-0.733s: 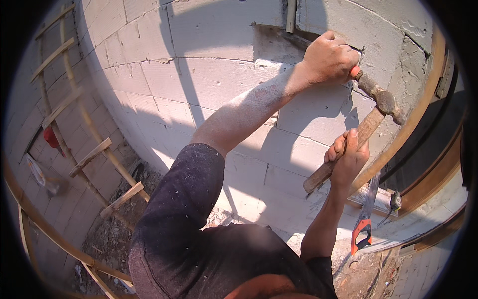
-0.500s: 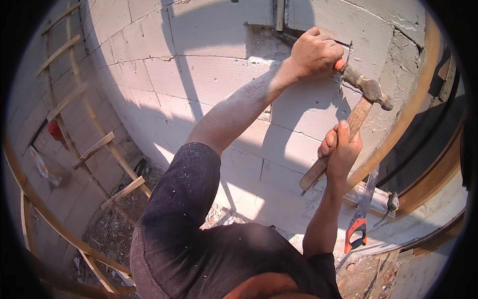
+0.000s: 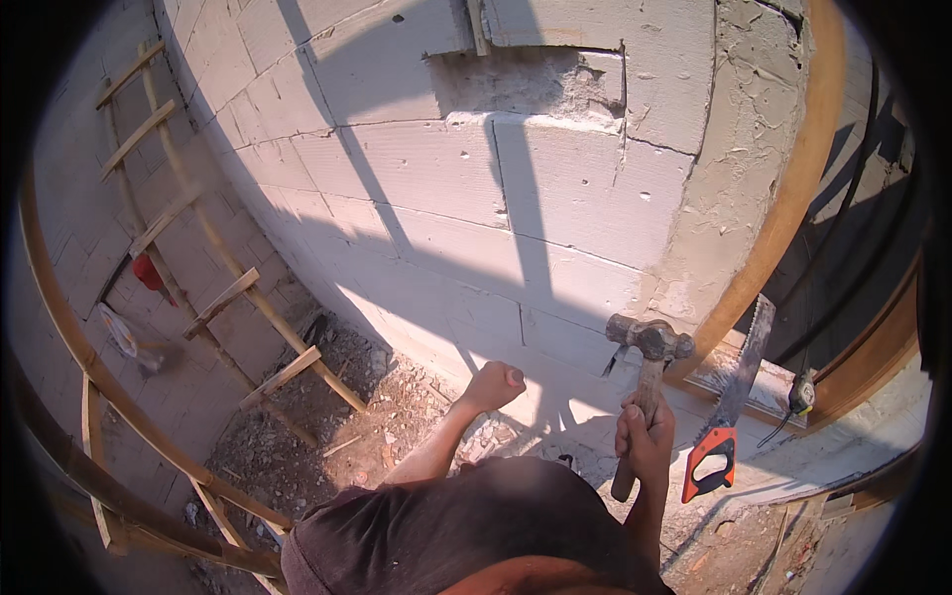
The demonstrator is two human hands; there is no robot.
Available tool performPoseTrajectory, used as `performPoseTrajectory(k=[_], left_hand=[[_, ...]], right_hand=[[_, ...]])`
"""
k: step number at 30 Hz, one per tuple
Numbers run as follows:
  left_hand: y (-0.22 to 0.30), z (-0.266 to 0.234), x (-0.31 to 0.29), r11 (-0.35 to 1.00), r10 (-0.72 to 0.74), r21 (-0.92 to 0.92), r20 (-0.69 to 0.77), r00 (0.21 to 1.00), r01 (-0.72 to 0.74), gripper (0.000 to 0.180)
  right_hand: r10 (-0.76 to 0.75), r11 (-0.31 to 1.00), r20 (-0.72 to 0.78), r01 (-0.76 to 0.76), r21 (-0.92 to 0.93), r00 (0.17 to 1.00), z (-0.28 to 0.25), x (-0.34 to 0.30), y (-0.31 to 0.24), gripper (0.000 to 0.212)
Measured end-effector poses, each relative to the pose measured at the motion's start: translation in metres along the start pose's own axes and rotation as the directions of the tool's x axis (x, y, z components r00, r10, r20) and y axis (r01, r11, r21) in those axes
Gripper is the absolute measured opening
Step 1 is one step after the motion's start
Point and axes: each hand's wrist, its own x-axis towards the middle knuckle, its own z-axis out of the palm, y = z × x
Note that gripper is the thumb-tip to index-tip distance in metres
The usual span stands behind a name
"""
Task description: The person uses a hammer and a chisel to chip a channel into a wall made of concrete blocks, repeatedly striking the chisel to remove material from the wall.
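Hammer, dull metal head on wooden handle (image 3: 650,375) | gripped by my right hand (image 3: 650,441), long axis near upright, head above the fingers | left hand (image 3: 494,387) farther off, fingers curled, contents I cannot tell | rough rectangular recess (image 3: 526,84) in white block wall (image 3: 585,193), up-left of hammer

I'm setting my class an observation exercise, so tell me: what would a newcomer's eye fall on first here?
Probably the hammer, held head-up in the right hand, right of centre and low. Next, perhaps, the rough recess in the pale block wall at the top. The orange-and-black-handled saw stands out right of the hammer, and the wooden ladder at the left.
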Motion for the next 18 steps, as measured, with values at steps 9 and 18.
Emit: performPoseTrajectory(k=[9, 18], left_hand=[[-0.261, 0.123, -0.344, 0.529, -0.847, 0.304, 0.239, 0.474, 0.792, 0.033], [-0.236, 0.108, -0.325, 0.682, -0.725, -0.161, -0.268, 0.634, 0.713, 0.028]], right_hand=[[0.442, 0.880, -0.013, -0.436, -0.191, 0.897, -0.033, -0.062, 0.094, 0.022], [0.175, 0.919, 0.180, -0.096, -0.382, 0.968, -0.013, -0.040, 0.107, 0.033]])
